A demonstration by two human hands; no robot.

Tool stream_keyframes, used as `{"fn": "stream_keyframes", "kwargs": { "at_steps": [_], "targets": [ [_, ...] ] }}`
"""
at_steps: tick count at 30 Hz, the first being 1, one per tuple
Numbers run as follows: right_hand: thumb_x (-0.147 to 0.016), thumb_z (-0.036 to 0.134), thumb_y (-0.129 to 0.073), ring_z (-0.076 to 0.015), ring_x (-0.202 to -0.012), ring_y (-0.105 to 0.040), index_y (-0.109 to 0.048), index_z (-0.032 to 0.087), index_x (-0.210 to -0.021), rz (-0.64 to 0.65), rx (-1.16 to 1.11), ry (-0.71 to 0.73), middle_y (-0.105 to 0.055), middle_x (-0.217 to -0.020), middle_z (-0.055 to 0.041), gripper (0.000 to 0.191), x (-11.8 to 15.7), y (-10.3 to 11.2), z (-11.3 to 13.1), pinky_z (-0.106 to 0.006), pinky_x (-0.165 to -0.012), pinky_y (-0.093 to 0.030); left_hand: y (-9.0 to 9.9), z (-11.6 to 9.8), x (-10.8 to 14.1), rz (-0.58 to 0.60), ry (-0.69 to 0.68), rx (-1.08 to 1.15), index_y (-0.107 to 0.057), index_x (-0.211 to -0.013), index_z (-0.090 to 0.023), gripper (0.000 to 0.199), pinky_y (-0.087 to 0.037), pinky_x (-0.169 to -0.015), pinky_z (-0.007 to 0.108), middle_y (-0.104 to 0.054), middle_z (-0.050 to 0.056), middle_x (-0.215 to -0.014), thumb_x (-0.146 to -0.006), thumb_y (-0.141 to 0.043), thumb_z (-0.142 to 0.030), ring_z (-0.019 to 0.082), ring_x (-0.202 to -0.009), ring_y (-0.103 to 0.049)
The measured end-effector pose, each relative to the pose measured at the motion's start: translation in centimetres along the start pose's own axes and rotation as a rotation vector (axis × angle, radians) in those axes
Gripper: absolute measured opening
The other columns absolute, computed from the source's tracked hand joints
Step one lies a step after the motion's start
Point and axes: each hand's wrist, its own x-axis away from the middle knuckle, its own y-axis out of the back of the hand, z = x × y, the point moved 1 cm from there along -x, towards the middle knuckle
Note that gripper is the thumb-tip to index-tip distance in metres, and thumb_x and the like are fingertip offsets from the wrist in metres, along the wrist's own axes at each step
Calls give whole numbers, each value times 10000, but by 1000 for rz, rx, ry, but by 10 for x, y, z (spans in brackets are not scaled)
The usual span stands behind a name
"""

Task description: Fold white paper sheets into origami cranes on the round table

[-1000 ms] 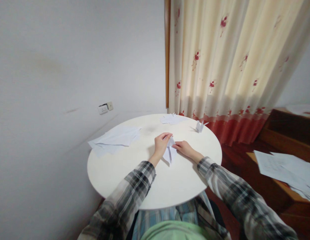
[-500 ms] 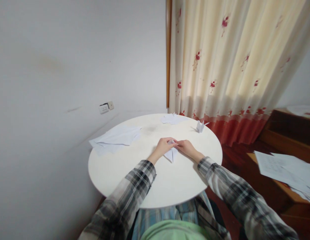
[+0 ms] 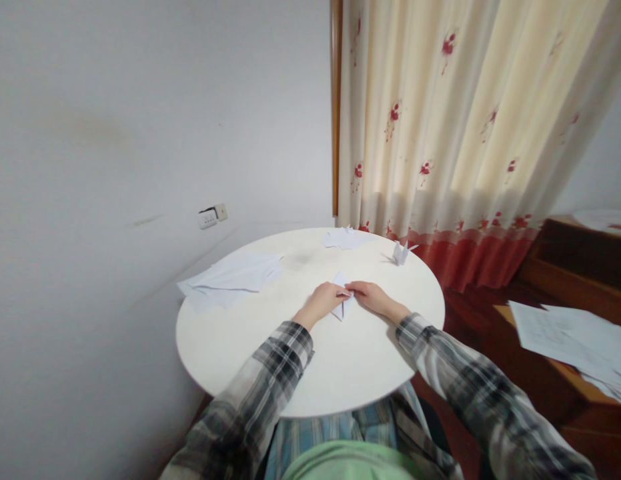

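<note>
A small folded white paper [image 3: 341, 311] lies on the round white table [image 3: 250, 353], narrowing to points at its far and near ends. My left hand [image 3: 326, 299] closes on its left side, thumb and fingers pinching near the middle. From the right, my right hand [image 3: 373, 296] has its fingertips pressed on the paper's right edge. The two hands almost meet over it and cover its centre. Beyond my right hand stands a finished-looking paper crane [image 3: 401, 253].
A stack of white sheets [image 3: 235, 277] spreads over the table's left side. More paper pieces [image 3: 346, 238] lie at the far edge. Printed sheets [image 3: 570, 340] rest on wooden furniture [image 3: 545, 380] to the right. A wall and curtain [image 3: 425, 133] stand behind the table.
My left fingers have moved slightly nearer to me, down the folded paper. Its far point now shows beyond my hands, and my right hand has shifted only a little.
</note>
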Motion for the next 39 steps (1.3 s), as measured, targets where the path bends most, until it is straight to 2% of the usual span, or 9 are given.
{"fn": "stream_keyframes", "kwargs": {
  "at_steps": [7, 12, 14, 17, 22, 30, 35, 39],
  "targets": [
    [-804, 188, -478, -161, -893, -597, -662, 211, -949, -35, 146, -46, -674, -938, -46, 235, 1, 5, 1, -274, -820, -441, 2, 7, -1, -35, 75, -122, -679, -936, -218, 273, -416, -798, 247, -685, 39, -947, -816, -465, -338, 175, -880, -608],
    [-853, 198, -409, -149, -942, -589, -621, 209, -1039, 23, 197, -13, -656, -1004, -52, 282, 1, 10, 12, -253, -842, -423, -7, 13, 0, -10, 22, -75, -637, -1025, -221, 296, -402, -866, 247, -650, 28, -1053, -814, -451, -316, 166, -966, -585],
    [-871, 208, -376, -150, -952, -586, -593, 195, -1082, 41, 228, -13, -650, -1013, -66, 303, 1, 11, 15, -256, -848, -420, -12, 13, 0, 9, -16, -69, -575, -1123, -191, 357, -350, -947, 244, -582, 45, -1175, -823, -433, -320, 161, -1084, -523],
    [-886, 223, -341, -171, -1042, -548, -536, 170, -1161, 63, 288, -36, -612, -1103, -90, 342, 1, 9, 14, -281, -890, -404, -18, 11, 0, 99, -9, -129, -429, -1263, -125, 464, -244, -1038, 292, -414, 95, -1336, -851, -370, -331, 178, -1243, -362],
    [-892, 242, -315, -190, -1179, -443, -474, 181, -1231, 95, 327, -83, -512, -1253, -70, 380, 1, 4, 9, -316, -967, -359, -22, 9, -1, 249, 42, -205, -240, -1355, -98, 540, -163, -1065, 385, -217, 122, -1430, -884, -249, -363, 207, -1326, -172],
    [-885, 256, -316, -166, -1210, -398, -476, 201, -1227, 100, 354, -141, -473, -1290, -67, 382, 3, 2, 6, -335, -990, -333, -18, 5, 0, 286, 7, -199, -316, -1323, -197, 482, -146, -1060, 414, -211, 80, -1440, -887, -244, -389, 206, -1332, -149],
    [-874, 244, -330, -171, -1166, -439, -499, 201, -1190, 81, 365, -153, -500, -1257, -69, 360, 3, 6, 10, -323, -951, -365, -14, 1, 2, 277, -6, -188, -339, -1312, -202, 468, -156, -1059, 418, -248, 68, -1429, -883, -269, -375, 206, -1327, -171],
    [-856, 205, -352, -165, -1087, -499, -548, 165, -1100, 48, 340, -143, -564, -1163, -90, 315, 2, 8, 15, -289, -918, -386, -17, 0, 3, 247, -16, -181, -339, -1313, -163, 487, -175, -1057, 418, -269, 87, -1418, -875, -287, -370, 220, -1316, -205]
  ]
}}
